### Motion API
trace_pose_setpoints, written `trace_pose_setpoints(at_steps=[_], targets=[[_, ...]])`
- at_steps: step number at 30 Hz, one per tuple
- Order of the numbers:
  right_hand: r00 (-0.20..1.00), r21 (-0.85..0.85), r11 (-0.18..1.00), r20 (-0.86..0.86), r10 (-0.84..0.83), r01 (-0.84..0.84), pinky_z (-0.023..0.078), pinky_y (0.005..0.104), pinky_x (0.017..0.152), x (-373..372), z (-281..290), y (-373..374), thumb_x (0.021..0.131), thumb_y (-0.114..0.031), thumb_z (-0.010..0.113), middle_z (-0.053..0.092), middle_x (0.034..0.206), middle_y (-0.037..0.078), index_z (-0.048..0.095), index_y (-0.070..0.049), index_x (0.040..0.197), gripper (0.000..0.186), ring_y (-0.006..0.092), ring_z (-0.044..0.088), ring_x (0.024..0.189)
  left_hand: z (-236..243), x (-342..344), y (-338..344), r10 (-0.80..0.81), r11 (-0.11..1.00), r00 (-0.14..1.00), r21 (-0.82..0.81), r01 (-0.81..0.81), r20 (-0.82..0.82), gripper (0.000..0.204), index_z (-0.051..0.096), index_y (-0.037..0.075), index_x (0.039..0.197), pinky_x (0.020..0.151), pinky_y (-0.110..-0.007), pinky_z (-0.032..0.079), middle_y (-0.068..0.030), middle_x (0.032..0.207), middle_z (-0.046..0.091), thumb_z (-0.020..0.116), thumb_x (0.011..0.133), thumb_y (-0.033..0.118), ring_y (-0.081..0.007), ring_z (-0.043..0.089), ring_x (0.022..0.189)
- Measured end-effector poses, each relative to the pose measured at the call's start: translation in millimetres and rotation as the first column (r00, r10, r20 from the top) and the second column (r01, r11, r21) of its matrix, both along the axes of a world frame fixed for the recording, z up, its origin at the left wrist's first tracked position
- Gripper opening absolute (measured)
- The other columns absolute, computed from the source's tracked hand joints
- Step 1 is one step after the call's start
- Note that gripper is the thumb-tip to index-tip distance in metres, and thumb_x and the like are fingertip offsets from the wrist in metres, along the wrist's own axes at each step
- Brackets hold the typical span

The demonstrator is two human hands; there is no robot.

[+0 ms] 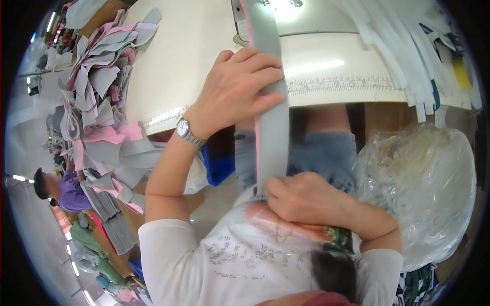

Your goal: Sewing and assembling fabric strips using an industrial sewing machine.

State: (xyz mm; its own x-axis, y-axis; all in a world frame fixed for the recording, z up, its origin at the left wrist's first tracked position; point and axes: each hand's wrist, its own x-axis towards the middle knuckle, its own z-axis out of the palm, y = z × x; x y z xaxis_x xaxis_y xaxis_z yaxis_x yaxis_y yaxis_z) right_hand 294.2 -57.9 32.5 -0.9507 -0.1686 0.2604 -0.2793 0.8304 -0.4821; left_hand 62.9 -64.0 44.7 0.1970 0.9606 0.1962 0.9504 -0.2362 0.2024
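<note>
A long strip of grey fabric [273,132] with a pink edge runs from the sewing machine's bed, over the table's front edge, down toward my lap. My left hand [242,84], with a metal watch at the wrist, lies palm down across the strip near the table edge. Its fingers are spread over the grey face. In front of my chest, my right hand [303,199] is closed around the strip's near end, which its fingers partly hide. Above my left hand, the strip passes beside the machine's metal plate [240,40].
A heap of grey and pink cut pieces [104,76] lines the left side. White strips [393,46] hang over the table's right edge, above a large clear plastic bag [418,188]. A ruler scale [347,83] marks the table front. Another person [71,191] is at far left.
</note>
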Motion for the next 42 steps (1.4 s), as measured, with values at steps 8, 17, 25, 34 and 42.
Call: trace_pose_setpoints(at_steps=[8, 17, 25, 34, 42], targets=[[0.997, 0.042, 0.998, 0.063, 0.043, -0.046, 0.045, 0.0253, 0.042, -9, -5, -1, 0.068, -0.013, 0.058, 0.049, 0.072, 0.006, 0.057, -0.006, 0.064, 0.008, 0.013, 0.055, 0.051, 3, -14, 4, -0.069, 0.995, 0.994, -0.06, 0.074, 0.09, 0.039, 0.067, 0.014, 0.094, 0.083, -0.036, 0.041, 0.0025, 0.11, 0.063, 0.078, 0.065, 0.037, -0.0195, 0.056, 0.102], [0.989, -0.11, 0.993, 0.139, 0.048, -0.033, 0.046, 0.0274, 0.043, -19, -11, 5, 0.07, -0.014, 0.059, 0.049, 0.076, 0.007, 0.057, -0.006, 0.063, 0.01, 0.0149, 0.057, 0.053, 2, -24, 10, -0.1, 0.991, 0.988, -0.081, 0.11, 0.119, 0.042, 0.067, 0.014, 0.092, 0.082, -0.035, 0.042, 0.0023, 0.107, 0.063, 0.079, 0.062, 0.041, -0.0196, 0.055, 0.102], [0.99, -0.121, 0.992, 0.133, 0.046, -0.03, 0.046, 0.0271, 0.043, -31, -9, 26, 0.07, -0.014, 0.059, 0.047, 0.075, 0.006, 0.056, -0.007, 0.063, 0.01, 0.0139, 0.058, 0.055, 1, -36, 27, -0.095, 0.99, 0.984, -0.088, 0.109, 0.154, 0.042, 0.065, 0.013, 0.092, 0.084, -0.037, 0.043, 0.0019, 0.108, 0.062, 0.079, 0.061, 0.038, -0.0207, 0.055, 0.103], [0.987, -0.092, 0.996, 0.162, 0.017, -0.002, 0.045, 0.0259, 0.045, -45, 7, 62, 0.07, -0.014, 0.059, 0.046, 0.075, 0.005, 0.056, -0.007, 0.066, 0.009, 0.0126, 0.057, 0.057, -6, -53, 56, -0.073, 0.995, 0.99, -0.056, 0.081, 0.124, 0.041, 0.064, 0.013, 0.094, 0.084, -0.037, 0.043, 0.0015, 0.108, 0.062, 0.078, 0.063, 0.035, -0.0213, 0.055, 0.103], [0.988, -0.016, 1.0, 0.156, -0.021, 0.024, 0.046, 0.0274, 0.046, -63, 11, 82, 0.069, -0.013, 0.059, 0.046, 0.076, 0.005, 0.056, -0.006, 0.068, 0.008, 0.0146, 0.057, 0.057, -16, -67, 72, -0.032, 0.999, 0.999, -0.019, 0.033, 0.02, 0.042, 0.058, 0.01, 0.105, 0.087, -0.038, 0.042, -0.0021, 0.117, 0.056, 0.064, 0.08, 0.043, -0.0227, 0.049, 0.11]])
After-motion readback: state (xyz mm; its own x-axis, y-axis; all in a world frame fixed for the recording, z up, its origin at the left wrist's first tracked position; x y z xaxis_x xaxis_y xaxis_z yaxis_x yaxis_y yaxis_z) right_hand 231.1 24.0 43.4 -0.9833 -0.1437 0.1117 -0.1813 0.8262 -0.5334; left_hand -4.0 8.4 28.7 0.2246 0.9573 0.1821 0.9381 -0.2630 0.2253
